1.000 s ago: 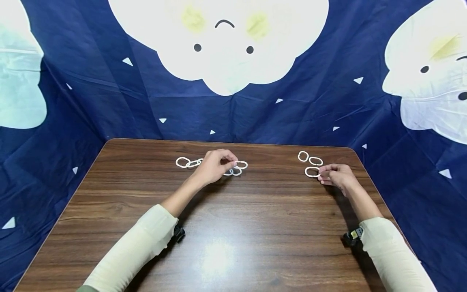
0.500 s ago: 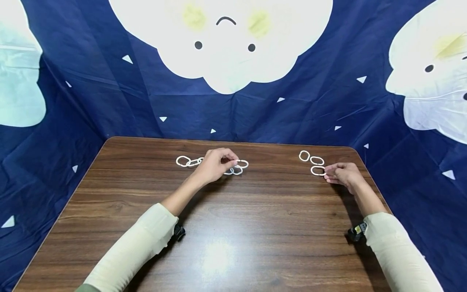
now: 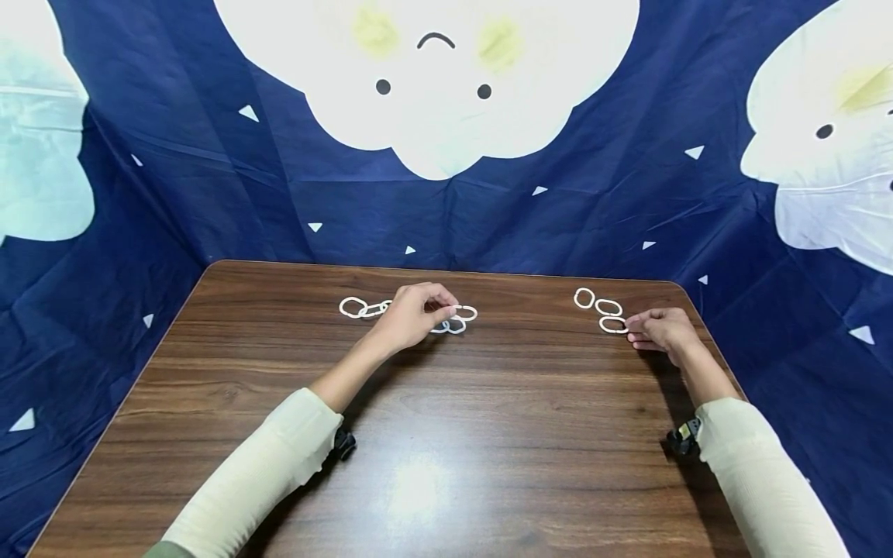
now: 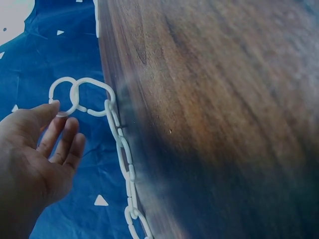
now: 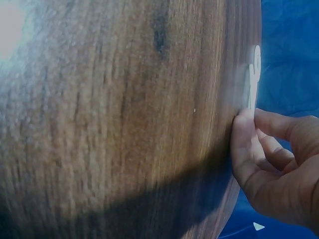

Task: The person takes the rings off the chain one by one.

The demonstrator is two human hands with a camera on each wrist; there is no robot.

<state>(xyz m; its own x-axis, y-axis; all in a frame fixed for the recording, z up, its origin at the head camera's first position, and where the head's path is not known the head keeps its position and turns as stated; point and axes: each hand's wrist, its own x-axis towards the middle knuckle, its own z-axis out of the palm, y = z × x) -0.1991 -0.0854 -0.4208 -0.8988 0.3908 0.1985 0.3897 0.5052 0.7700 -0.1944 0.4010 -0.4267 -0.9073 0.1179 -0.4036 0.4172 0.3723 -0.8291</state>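
Note:
My left hand (image 3: 412,318) pinches the end link (image 4: 62,78) of a white plastic chain (image 4: 130,172) between thumb and fingertips. In the left wrist view that link is hooked through a second one, and the chain runs down along the table's far edge. The hand hides part of the chain in the head view. Far to the right, my right hand (image 3: 661,332) pinches the right end of a loose white oval link (image 3: 611,332), low at the tabletop. Two more loose links lie just behind it, one rounder (image 3: 576,297) and one oval (image 3: 610,314).
The brown wooden table (image 3: 453,418) has rounded far corners. A dark blue curtain (image 3: 251,194) with white clouds hangs close behind it and along both sides. Light glares off the table's near middle.
My right hand has shifted to the right with its link, ending closer to the two loose links. My left hand keeps its pinch on the chain's end link and has hardly moved.

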